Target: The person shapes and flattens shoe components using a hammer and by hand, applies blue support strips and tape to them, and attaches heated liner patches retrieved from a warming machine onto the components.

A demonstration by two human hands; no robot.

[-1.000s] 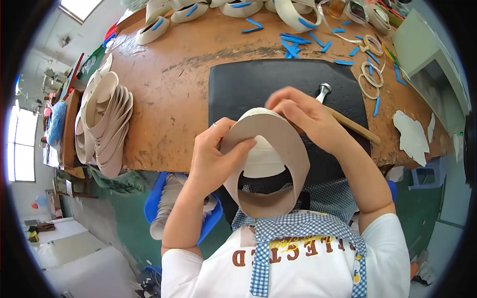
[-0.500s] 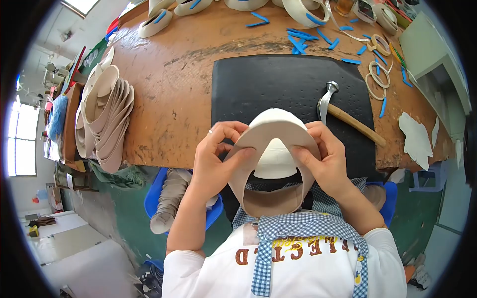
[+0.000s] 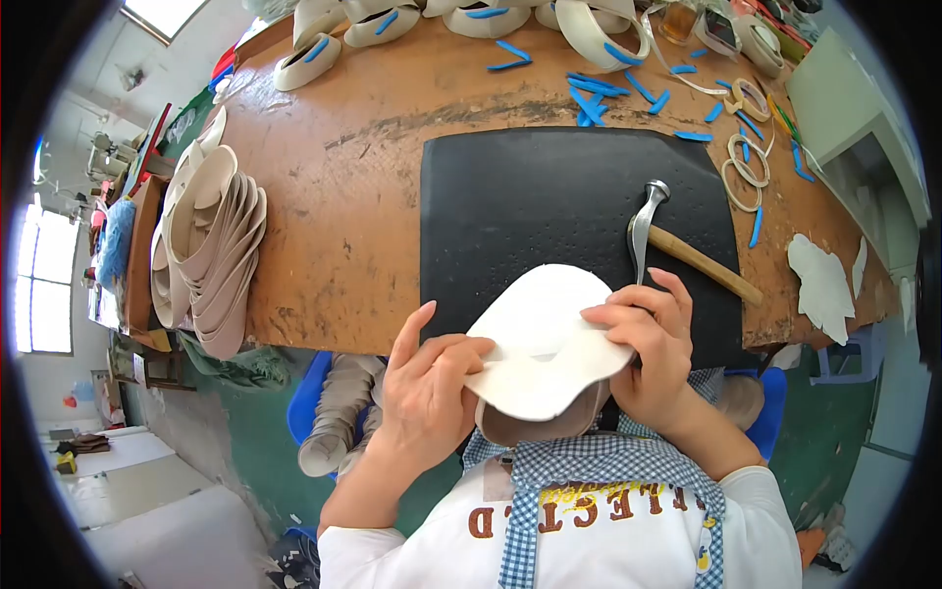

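Note:
Between my hands is a shoe upper point(image 3: 546, 339), pale cream on the side facing up, with a beige part curving below it close to my apron. My left hand point(image 3: 428, 393) grips its left edge, fingers on top and index finger raised. On the opposite edge, my right hand point(image 3: 652, 344) has its fingers bent over the material. Both thumbs are hidden underneath. Just beyond the upper, a hammer point(image 3: 687, 257) with a wooden handle and a curved metal head lies on the black mat point(image 3: 520, 201).
Stacked beige uppers point(image 3: 221, 255) stand at the table's left side. Blue strips point(image 3: 596, 98) and rings of tape point(image 3: 748, 162) lie toward the back right. More cream uppers point(image 3: 481, 20) line the far edge. A white scrap point(image 3: 820, 285) rests at right; a blue stool point(image 3: 306, 398) holds stacked pieces below.
The upper has been tipped over toward me, so its pale face now covers the opening seen before. My fingers have shifted onto its top, and my left index finger has lifted.

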